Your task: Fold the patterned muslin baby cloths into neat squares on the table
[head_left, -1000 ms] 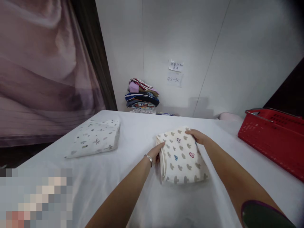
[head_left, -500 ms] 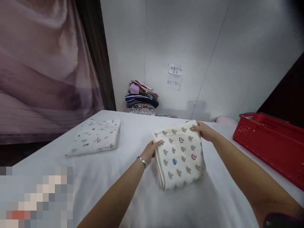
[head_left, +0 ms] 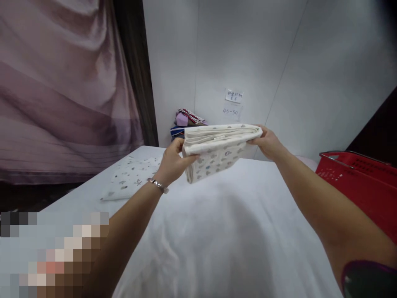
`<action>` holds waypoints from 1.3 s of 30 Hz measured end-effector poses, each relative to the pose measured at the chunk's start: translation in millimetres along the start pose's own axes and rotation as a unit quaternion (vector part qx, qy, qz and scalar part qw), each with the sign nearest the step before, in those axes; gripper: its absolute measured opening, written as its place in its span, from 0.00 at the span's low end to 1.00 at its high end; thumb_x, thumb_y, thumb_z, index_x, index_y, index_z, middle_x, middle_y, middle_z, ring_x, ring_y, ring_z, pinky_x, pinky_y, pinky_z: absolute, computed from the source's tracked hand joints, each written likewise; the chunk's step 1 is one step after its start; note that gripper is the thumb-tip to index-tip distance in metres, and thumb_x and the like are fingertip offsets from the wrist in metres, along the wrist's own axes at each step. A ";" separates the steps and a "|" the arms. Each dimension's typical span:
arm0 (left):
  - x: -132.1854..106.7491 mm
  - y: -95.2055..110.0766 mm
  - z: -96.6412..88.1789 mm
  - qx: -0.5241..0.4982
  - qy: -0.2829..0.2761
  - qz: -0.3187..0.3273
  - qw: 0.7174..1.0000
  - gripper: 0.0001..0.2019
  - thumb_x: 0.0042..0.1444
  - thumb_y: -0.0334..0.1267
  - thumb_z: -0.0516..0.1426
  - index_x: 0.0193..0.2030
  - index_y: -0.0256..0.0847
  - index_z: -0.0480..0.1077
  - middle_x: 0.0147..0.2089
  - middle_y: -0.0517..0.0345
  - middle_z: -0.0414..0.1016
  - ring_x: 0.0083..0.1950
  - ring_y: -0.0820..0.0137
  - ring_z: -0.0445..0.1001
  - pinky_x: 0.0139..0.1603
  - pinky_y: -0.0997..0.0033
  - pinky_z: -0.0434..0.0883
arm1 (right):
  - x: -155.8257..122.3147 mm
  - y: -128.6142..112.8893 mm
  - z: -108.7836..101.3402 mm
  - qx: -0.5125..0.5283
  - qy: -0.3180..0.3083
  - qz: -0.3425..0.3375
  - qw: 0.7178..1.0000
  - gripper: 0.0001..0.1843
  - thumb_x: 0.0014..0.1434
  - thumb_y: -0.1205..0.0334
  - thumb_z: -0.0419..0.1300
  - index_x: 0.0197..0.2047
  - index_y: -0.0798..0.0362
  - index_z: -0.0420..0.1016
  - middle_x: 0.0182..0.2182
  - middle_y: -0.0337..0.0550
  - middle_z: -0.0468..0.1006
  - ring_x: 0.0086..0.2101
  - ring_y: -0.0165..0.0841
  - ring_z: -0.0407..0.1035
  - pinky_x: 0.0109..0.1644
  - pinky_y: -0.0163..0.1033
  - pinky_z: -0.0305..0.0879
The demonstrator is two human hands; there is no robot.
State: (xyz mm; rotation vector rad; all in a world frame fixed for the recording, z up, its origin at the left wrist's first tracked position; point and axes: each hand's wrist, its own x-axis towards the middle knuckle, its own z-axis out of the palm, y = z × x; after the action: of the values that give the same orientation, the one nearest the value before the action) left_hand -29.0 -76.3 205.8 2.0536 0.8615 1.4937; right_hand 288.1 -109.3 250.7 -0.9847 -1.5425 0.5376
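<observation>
The left hand (head_left: 173, 159) and the right hand (head_left: 267, 142) hold 1 folded cloth (head_left: 217, 151) between them. It is cream with small grey, blue and red prints. It hangs in the air above the far middle of the table (head_left: 217, 231), clear of the white cover, with its layered edge turned up toward the camera. The left hand's fingers are clamped on the cloth's left end, and a bracelet (head_left: 158, 185) sits on that wrist. The right hand's fingers are closed on the right end.

A second folded cloth (head_left: 132, 182), white with small grey marks, lies flat near the table's far left corner. A red basket (head_left: 366, 186) stands at the right edge. A pile of fabrics (head_left: 186, 121) sits at the far edge against the wall, partly hidden behind the held cloth. 2 paper notes (head_left: 233, 96) are stuck to the wall above it. A pink curtain (head_left: 62, 91) hangs beyond the left edge.
</observation>
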 end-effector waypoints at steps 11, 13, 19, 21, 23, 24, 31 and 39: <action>-200.1 -71.3 7.8 0.221 -0.262 0.157 0.926 0.33 0.45 0.22 0.53 0.60 0.40 0.51 0.41 0.51 0.69 0.43 0.63 0.68 0.49 0.57 0.66 | -214.8 136.9 63.5 -0.184 -0.109 -0.065 0.975 0.15 0.58 0.53 0.56 0.48 0.46 0.68 0.47 0.47 0.72 0.49 0.38 0.65 0.53 0.48 0.62; -214.8 -74.4 11.4 0.219 -0.267 0.166 0.924 0.30 0.45 0.20 0.52 0.57 0.40 0.56 0.42 0.50 0.68 0.43 0.64 0.67 0.48 0.57 0.66 | -233.8 145.1 66.5 -0.187 -0.099 -0.035 0.977 0.15 0.59 0.53 0.54 0.49 0.45 0.67 0.49 0.46 0.71 0.50 0.38 0.64 0.54 0.48 0.62; -215.8 -66.7 15.2 0.229 -0.270 0.169 0.920 0.30 0.38 0.17 0.49 0.51 0.40 0.63 0.42 0.51 0.68 0.44 0.64 0.65 0.50 0.55 0.65 | -240.8 142.1 59.5 -0.250 -0.128 0.006 0.960 0.17 0.58 0.59 0.54 0.51 0.46 0.68 0.53 0.46 0.67 0.53 0.38 0.61 0.55 0.48 0.60; -215.6 -62.7 14.0 0.238 -0.283 0.159 0.915 0.31 0.37 0.17 0.49 0.52 0.40 0.63 0.42 0.51 0.68 0.45 0.64 0.65 0.53 0.53 0.64 | -244.5 141.6 56.2 -0.273 -0.141 0.030 0.951 0.19 0.56 0.64 0.54 0.52 0.46 0.68 0.54 0.46 0.66 0.53 0.37 0.60 0.56 0.48 0.59; -215.7 -57.0 10.7 0.244 -0.297 0.144 0.912 0.32 0.37 0.18 0.48 0.53 0.40 0.62 0.44 0.51 0.68 0.47 0.64 0.65 0.55 0.52 0.62 | -250.8 141.1 53.0 -0.281 -0.150 0.061 0.946 0.23 0.54 0.69 0.51 0.54 0.45 0.67 0.55 0.43 0.66 0.54 0.37 0.59 0.57 0.49 0.57; -215.8 -53.5 8.5 0.245 -0.303 0.136 0.911 0.33 0.38 0.19 0.49 0.54 0.41 0.61 0.45 0.51 0.68 0.48 0.63 0.65 0.56 0.51 0.61 | -254.3 140.2 51.6 -0.280 -0.143 0.079 0.946 0.26 0.53 0.70 0.50 0.55 0.44 0.66 0.55 0.42 0.66 0.54 0.37 0.59 0.58 0.49 0.56; -220.3 -28.7 8.5 0.249 -0.305 0.109 0.913 0.27 0.48 0.30 0.53 0.57 0.42 0.58 0.56 0.50 0.64 0.59 0.61 0.61 0.63 0.49 0.52 | -265.4 112.2 56.7 -0.226 -0.008 0.202 0.953 0.22 0.52 0.66 0.52 0.51 0.46 0.69 0.51 0.42 0.69 0.48 0.36 0.65 0.48 0.44 0.64; -222.2 -33.6 31.6 0.242 -0.222 0.094 0.940 0.11 0.54 0.36 0.54 0.44 0.40 0.68 0.43 0.51 0.72 0.46 0.65 0.69 0.52 0.57 0.65 | -258.8 113.1 68.5 -0.250 -0.048 0.147 0.956 0.16 0.54 0.61 0.54 0.47 0.49 0.71 0.44 0.43 0.72 0.44 0.35 0.65 0.44 0.40 0.65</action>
State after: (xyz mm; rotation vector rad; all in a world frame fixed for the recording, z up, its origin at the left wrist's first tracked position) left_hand -54.3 -211.4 25.2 2.7547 0.9255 0.8836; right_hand 249.0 -248.3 -1.5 -1.6149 -1.6671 0.4069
